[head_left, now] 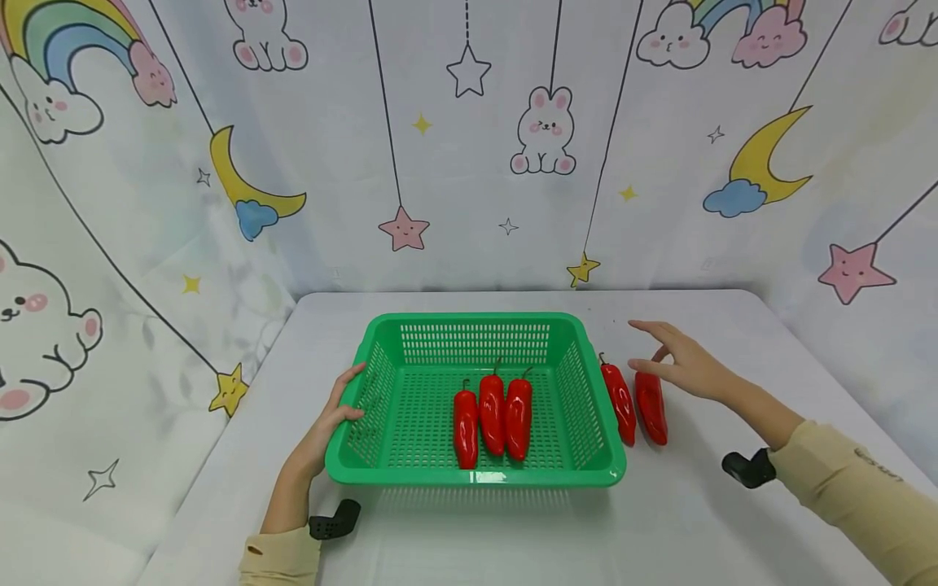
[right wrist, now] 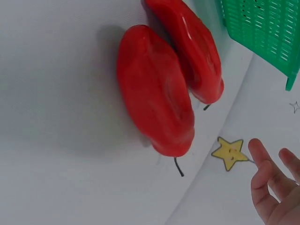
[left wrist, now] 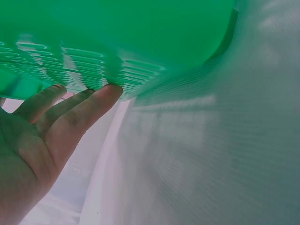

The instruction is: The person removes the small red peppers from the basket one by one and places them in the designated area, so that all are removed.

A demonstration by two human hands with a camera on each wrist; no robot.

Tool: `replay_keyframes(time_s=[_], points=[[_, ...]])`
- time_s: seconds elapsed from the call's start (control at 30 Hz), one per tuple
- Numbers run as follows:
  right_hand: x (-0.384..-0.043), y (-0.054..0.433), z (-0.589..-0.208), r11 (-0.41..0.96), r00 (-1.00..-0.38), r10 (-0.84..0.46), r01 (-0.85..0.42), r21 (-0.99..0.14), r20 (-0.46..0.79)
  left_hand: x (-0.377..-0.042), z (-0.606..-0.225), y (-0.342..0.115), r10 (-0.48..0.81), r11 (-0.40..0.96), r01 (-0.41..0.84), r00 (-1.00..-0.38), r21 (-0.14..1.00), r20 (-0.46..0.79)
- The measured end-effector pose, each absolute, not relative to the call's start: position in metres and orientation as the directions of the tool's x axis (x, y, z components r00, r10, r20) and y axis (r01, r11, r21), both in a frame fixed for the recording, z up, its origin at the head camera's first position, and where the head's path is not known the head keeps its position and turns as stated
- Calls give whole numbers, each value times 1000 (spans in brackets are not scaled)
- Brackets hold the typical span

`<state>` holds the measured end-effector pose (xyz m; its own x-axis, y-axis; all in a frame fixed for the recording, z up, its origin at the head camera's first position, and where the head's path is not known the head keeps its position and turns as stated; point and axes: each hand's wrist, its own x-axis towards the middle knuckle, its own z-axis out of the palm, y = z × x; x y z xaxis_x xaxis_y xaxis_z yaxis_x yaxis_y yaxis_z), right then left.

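Right hand (head_left: 677, 364), thumb and fingers parted, empty, hovered near the far end of the outer red pepper (head_left: 651, 408), which lay on the desk (head_left: 440, 545), right of the green basket (head_left: 476, 478). Left hand (head_left: 326, 431) held the basket's left rim. A mid-body pinch looked safest (glossy, dimpled skin, likely slick). Basket walls: slotted, plastic-looking.
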<state>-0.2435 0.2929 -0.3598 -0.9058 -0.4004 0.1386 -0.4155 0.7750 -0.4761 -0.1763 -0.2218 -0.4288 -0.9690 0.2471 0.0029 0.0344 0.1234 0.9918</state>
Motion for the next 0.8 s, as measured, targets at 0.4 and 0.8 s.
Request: replay_keyframes(time_s=[0.4, 0.8], points=[[-243, 272, -348, 735, -873, -456, -480, -478, 174, -176, -428, -222, 248, 123, 36, -969, 992, 5], [-243, 256, -333, 737, -867, -469, -490, -466, 170, -177, -428, -222, 246, 121, 26, -969, 992, -5]])
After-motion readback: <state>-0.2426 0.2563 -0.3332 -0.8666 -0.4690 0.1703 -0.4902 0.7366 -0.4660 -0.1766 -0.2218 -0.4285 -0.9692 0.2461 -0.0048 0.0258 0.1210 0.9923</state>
